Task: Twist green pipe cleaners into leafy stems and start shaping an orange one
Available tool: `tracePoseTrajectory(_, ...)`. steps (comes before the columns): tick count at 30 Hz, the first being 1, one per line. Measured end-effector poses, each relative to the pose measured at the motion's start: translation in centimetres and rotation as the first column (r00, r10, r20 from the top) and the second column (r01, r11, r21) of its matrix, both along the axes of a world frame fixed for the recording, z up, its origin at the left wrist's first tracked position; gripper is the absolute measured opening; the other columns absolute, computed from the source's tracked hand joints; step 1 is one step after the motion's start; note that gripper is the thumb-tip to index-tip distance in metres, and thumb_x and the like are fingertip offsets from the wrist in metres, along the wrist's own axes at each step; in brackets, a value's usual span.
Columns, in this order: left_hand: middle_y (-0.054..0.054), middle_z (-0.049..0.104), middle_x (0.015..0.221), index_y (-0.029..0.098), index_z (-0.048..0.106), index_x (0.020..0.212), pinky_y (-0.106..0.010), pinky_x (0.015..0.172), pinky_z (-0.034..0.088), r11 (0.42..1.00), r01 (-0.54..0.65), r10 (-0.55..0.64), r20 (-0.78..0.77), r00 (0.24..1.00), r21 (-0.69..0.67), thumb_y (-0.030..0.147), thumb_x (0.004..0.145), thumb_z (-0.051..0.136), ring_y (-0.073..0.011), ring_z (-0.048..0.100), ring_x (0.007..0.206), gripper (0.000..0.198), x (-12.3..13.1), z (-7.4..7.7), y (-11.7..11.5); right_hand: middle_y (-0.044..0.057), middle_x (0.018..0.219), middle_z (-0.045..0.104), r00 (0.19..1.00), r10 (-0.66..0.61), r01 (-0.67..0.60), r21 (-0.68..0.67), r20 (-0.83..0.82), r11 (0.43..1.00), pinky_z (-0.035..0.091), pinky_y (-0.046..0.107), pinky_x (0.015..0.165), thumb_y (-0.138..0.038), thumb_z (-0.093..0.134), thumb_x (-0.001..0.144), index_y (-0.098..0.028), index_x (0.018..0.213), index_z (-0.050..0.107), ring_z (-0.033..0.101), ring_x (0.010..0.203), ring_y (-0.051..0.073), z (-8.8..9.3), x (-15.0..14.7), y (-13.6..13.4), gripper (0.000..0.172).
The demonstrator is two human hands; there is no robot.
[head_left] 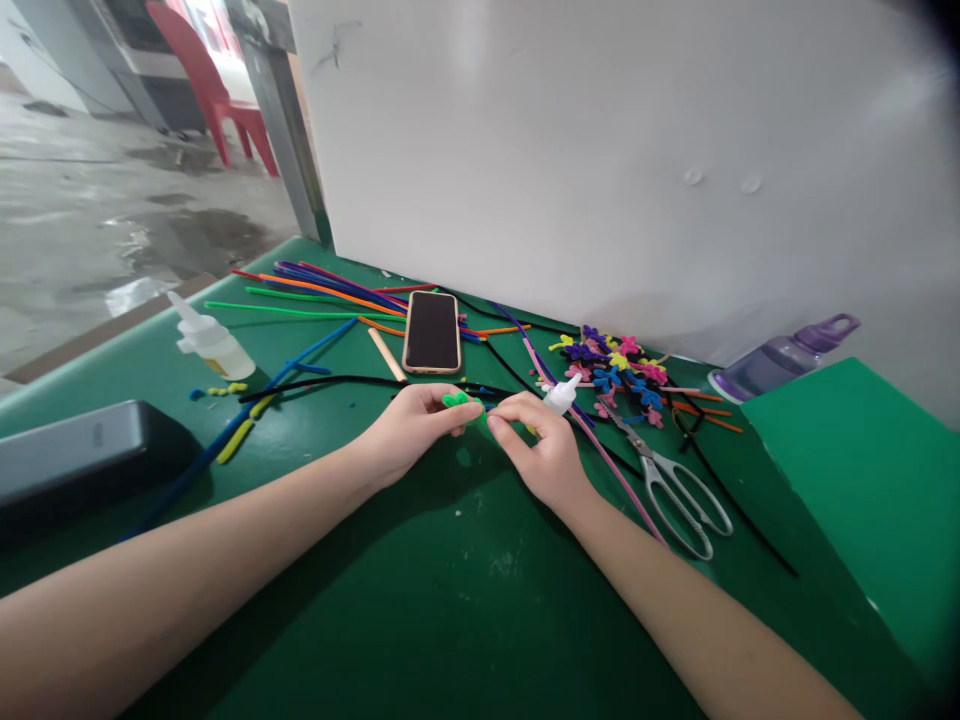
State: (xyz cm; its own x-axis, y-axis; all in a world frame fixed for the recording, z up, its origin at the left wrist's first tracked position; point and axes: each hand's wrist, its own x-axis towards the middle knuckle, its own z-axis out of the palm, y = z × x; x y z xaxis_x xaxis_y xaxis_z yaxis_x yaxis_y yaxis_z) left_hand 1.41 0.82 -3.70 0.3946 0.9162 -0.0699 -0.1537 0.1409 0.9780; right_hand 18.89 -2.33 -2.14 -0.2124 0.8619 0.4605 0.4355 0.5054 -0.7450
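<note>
Between my two hands is a small bright green pipe cleaner (456, 400) bent into loops like petals. My left hand (420, 425) pinches it between thumb and fingers. Close against it, the thumb and fingertips of my right hand (538, 440) are pressed together on the green piece's right end, which the fingers partly hide. A white-nozzled glue bottle (561, 396) lies just behind my right hand. Beyond my hands a phone (433, 333) lies face up on loose pipe cleaners (330, 290). Several finished pipe cleaner flowers (619, 365) are heaped to the right.
Scissors (675, 490) lie right of my right forearm, near a purple water bottle (780, 355) and a green board (862, 480). At left stand a glue bottle (214, 345) and a dark grey box-like object (82, 455). A white panel (600, 150) rises behind the green table (450, 620).
</note>
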Motion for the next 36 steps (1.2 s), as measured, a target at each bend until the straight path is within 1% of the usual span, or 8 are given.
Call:
tracePoseTrajectory(4, 0.003, 0.053, 0.066, 0.013, 0.059, 0.069, -0.023, 0.064, 0.036, 0.998, 0.055, -0.049, 0.121, 0.991, -0.041, 0.028, 0.076, 0.069, -0.0081, 0.047, 0.064, 0.020, -0.14, 0.04, 0.12, 0.002, 0.074, 0.066, 0.993, 0.019, -0.045, -0.219, -0.121, 0.975, 0.049, 0.031, 0.074, -0.030, 0.056, 0.085, -0.020, 0.077, 0.067, 0.062, 0.074, 0.016, -0.16, 0.06, 0.19, 0.016)
tracePoseTrajectory(8, 0.000, 0.057, 0.071, 0.013, 0.060, 0.071, -0.026, 0.067, 0.039, 0.992, 0.116, -0.108, 0.163, 0.981, -0.043, 0.027, 0.077, 0.068, -0.0099, 0.051, 0.067, 0.016, -0.26, 0.08, 0.23, 0.003, 0.073, 0.070, 0.932, 0.079, -0.250, -0.470, -0.353, 0.846, 0.051, 0.031, 0.070, -0.035, 0.057, 0.085, -0.018, 0.084, 0.069, 0.064, 0.069, 0.016, -0.32, -0.01, 0.30, 0.020)
tracePoseTrajectory(11, 0.000, 0.057, 0.068, 0.013, 0.060, 0.070, -0.025, 0.063, 0.038, 0.994, 0.108, -0.103, 0.135, 0.985, -0.026, 0.026, 0.077, 0.068, -0.0091, 0.050, 0.064, 0.017, -0.23, 0.23, 0.20, 0.004, 0.071, 0.070, 0.866, 0.128, -0.406, -0.528, -0.484, 0.746, 0.051, 0.031, 0.069, -0.035, 0.058, 0.083, -0.016, 0.082, 0.069, 0.064, 0.067, 0.015, -0.36, 0.04, 0.40, 0.022)
tracePoseTrajectory(17, 0.000, 0.059, 0.067, 0.013, 0.061, 0.069, -0.023, 0.061, 0.038, 0.990, 0.140, -0.142, 0.088, 0.986, 0.028, 0.026, 0.078, 0.067, -0.0087, 0.050, 0.063, 0.017, -0.17, 0.42, 0.07, 0.002, 0.062, 0.066, 0.849, 0.122, -0.460, -0.606, -0.514, 0.649, 0.045, 0.025, 0.058, -0.034, 0.065, 0.079, -0.015, 0.073, 0.067, 0.058, 0.056, 0.011, -0.30, 0.41, 0.68, 0.020)
tracePoseTrajectory(23, 0.001, 0.059, 0.065, 0.014, 0.061, 0.068, -0.023, 0.060, 0.037, 0.987, 0.148, -0.151, 0.041, 0.988, 0.063, 0.028, 0.078, 0.066, -0.0093, 0.050, 0.063, 0.019, -0.18, 0.48, 0.00, -0.004, 0.051, 0.050, 0.860, 0.124, -0.434, -0.581, -0.495, 0.689, 0.036, 0.024, 0.052, -0.032, 0.062, 0.081, -0.016, 0.070, 0.066, 0.042, 0.049, 0.008, -0.45, 0.35, 0.79, 0.020)
tracePoseTrajectory(27, 0.001, 0.059, 0.065, 0.014, 0.060, 0.068, -0.023, 0.061, 0.037, 0.989, 0.127, -0.131, 0.050, 0.990, 0.071, 0.028, 0.078, 0.066, -0.0091, 0.050, 0.063, 0.019, -0.10, 0.44, 0.05, 0.000, 0.067, 0.056, 0.866, 0.107, -0.398, -0.545, -0.488, 0.738, 0.037, 0.024, 0.056, -0.033, 0.064, 0.079, -0.016, 0.070, 0.069, 0.047, 0.060, 0.009, -0.55, 0.09, 0.77, 0.019)
tracePoseTrajectory(32, 0.002, 0.055, 0.066, 0.013, 0.060, 0.067, -0.023, 0.061, 0.037, 0.996, 0.082, -0.085, 0.066, 0.994, 0.037, 0.029, 0.075, 0.069, -0.0084, 0.049, 0.062, 0.020, -0.08, 0.10, 0.23, -0.001, 0.058, 0.054, 0.887, -0.004, -0.308, -0.600, -0.461, 0.738, 0.041, 0.027, 0.056, -0.036, 0.069, 0.073, -0.017, 0.068, 0.069, 0.047, 0.056, 0.011, -0.55, -0.22, 0.70, 0.020)
tracePoseTrajectory(36, 0.001, 0.056, 0.067, 0.013, 0.063, 0.068, -0.022, 0.062, 0.037, 0.998, 0.063, -0.063, 0.029, 0.998, 0.016, 0.029, 0.073, 0.071, -0.0084, 0.049, 0.064, 0.019, -0.04, -0.09, 0.29, -0.001, 0.061, 0.055, 0.924, 0.026, -0.244, -0.536, -0.381, 0.808, 0.042, 0.027, 0.061, -0.034, 0.065, 0.077, -0.017, 0.067, 0.066, 0.050, 0.060, 0.011, -0.37, -0.26, 0.61, 0.019)
